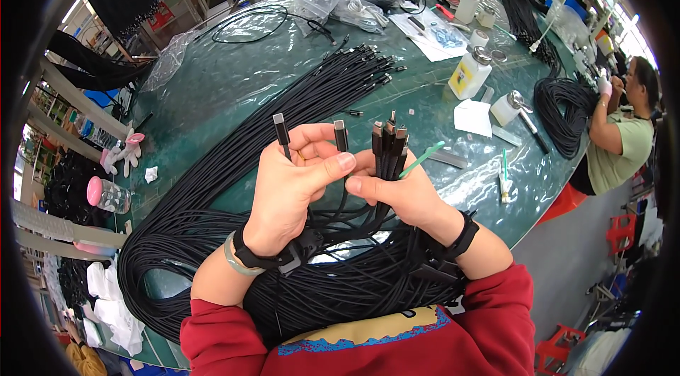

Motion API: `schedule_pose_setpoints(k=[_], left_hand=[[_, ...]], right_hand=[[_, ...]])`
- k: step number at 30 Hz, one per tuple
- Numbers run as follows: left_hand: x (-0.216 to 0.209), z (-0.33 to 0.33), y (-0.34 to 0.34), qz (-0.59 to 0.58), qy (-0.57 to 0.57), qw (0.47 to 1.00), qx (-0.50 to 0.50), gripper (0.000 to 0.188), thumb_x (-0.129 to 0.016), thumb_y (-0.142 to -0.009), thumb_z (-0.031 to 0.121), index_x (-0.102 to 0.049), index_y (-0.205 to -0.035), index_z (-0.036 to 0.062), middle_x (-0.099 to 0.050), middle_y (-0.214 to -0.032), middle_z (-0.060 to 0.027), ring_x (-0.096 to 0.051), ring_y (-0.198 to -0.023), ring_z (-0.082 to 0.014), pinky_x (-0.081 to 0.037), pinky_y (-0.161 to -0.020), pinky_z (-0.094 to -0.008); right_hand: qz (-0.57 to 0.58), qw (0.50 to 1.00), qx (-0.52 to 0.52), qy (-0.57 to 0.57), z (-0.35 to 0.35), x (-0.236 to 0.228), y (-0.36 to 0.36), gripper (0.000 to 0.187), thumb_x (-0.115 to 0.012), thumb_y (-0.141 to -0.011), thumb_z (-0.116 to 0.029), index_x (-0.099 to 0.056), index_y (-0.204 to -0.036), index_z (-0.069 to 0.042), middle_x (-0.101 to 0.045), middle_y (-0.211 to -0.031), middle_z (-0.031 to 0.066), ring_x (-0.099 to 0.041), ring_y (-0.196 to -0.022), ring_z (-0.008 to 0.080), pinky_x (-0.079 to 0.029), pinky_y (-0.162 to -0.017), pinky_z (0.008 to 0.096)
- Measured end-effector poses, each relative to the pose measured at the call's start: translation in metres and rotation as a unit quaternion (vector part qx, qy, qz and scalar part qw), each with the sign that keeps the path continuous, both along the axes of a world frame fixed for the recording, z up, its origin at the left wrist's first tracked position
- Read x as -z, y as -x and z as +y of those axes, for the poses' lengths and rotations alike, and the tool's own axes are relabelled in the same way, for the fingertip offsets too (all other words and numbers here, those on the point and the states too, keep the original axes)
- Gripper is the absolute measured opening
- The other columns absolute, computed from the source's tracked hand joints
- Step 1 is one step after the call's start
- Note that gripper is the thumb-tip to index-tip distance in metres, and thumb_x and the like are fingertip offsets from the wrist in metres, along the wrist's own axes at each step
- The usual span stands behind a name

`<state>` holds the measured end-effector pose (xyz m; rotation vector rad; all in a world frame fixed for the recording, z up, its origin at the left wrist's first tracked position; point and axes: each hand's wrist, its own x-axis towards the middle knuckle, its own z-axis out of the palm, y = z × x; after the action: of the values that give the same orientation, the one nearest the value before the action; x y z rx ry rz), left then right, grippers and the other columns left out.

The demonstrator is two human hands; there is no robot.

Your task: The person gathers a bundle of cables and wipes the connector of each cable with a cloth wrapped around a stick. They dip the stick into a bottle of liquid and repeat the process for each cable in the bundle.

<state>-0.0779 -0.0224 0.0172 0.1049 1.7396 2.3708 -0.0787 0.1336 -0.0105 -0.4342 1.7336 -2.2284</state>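
Between the fingers of my left hand (283,185) are two black cables, each ending in a metal-tipped connector; one cable connector (281,128) stands at the left, the other (341,135) beside the thumb tip. A bunch of black cable connectors (389,142) points upward from my closed right hand (400,192). A thin green stick (423,158) slants out of that same hand. My two hands nearly touch over the table. Below them lies a large looped bundle of black cables (212,163), its connector ends fanned out toward the far side.
On the green table (191,86) stand a yellow-labelled bottle (470,73) and a metal-capped bottle (506,107). A small brush (505,178) lies at right. A lidded jar (113,195) and gloves (126,151) are at left. Co-workers sit at the far side and the right, near a coiled cable bundle (564,114).
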Motion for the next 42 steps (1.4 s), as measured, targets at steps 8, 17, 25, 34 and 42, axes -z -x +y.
schedule_pose_setpoints(k=[8,17,25,34,42], left_hand=[[-0.004,0.0,-0.005,-0.002,-0.026,0.999,0.024,0.03,-0.064,-0.073,0.003,-0.052,-0.1,-0.0017,-0.061,-0.075,-0.0042,-0.048,-0.051,-0.0008,-0.024,-0.039,-0.0129],[-0.001,0.0,-0.004,0.013,0.006,1.0,0.024,0.024,-0.06,-0.076,0.003,-0.052,-0.098,-0.0001,-0.063,-0.079,-0.0104,-0.048,-0.05,-0.0021,-0.026,-0.039,-0.0123],[-0.003,0.0,-0.003,-0.004,-0.026,0.999,0.044,0.02,-0.058,-0.078,0.004,-0.052,-0.096,-0.0007,-0.062,-0.077,-0.0107,-0.046,-0.048,-0.0023,-0.026,-0.038,-0.0125],[0.014,-0.014,0.008,0.024,-0.153,0.973,0.171,0.025,-0.046,-0.088,0.02,-0.052,-0.101,-0.0013,-0.059,-0.084,-0.0091,-0.047,-0.054,-0.0042,-0.032,-0.044,-0.0148],[0.022,0.009,0.005,0.155,0.086,0.977,0.119,0.035,-0.041,-0.089,0.023,-0.045,-0.116,0.0006,-0.05,-0.109,-0.0086,-0.045,-0.099,-0.0106,-0.039,-0.082,-0.0243]], right_hand=[[-0.03,0.999,-0.031,0.023,0.002,0.001,0.001,0.013,-0.068,-0.07,-0.006,-0.057,-0.075,-0.003,-0.054,-0.064,-0.0019,-0.048,-0.054,0.005,-0.036,-0.047,0.0183],[-0.037,0.995,-0.026,0.085,-0.002,-0.005,-0.003,0.017,-0.07,-0.066,-0.002,-0.056,-0.076,-0.004,-0.057,-0.075,-0.0003,-0.052,-0.067,0.0068,-0.042,-0.06,0.0209],[-0.041,0.989,-0.067,0.126,-0.004,0.001,0.002,0.024,-0.064,-0.073,-0.001,-0.055,-0.095,-0.003,-0.058,-0.081,0.0003,-0.054,-0.069,0.0081,-0.045,-0.061,0.0227],[0.008,1.0,-0.021,-0.016,0.0,0.003,-0.001,0.026,-0.066,-0.071,-0.001,-0.052,-0.093,0.0,-0.056,-0.078,0.0012,-0.055,-0.069,0.009,-0.045,-0.06,0.0216],[0.02,0.994,-0.005,-0.107,-0.003,0.004,-0.004,0.022,-0.066,-0.073,-0.004,-0.056,-0.093,-0.004,-0.057,-0.078,-0.0023,-0.052,-0.071,0.0037,-0.043,-0.06,0.02]])
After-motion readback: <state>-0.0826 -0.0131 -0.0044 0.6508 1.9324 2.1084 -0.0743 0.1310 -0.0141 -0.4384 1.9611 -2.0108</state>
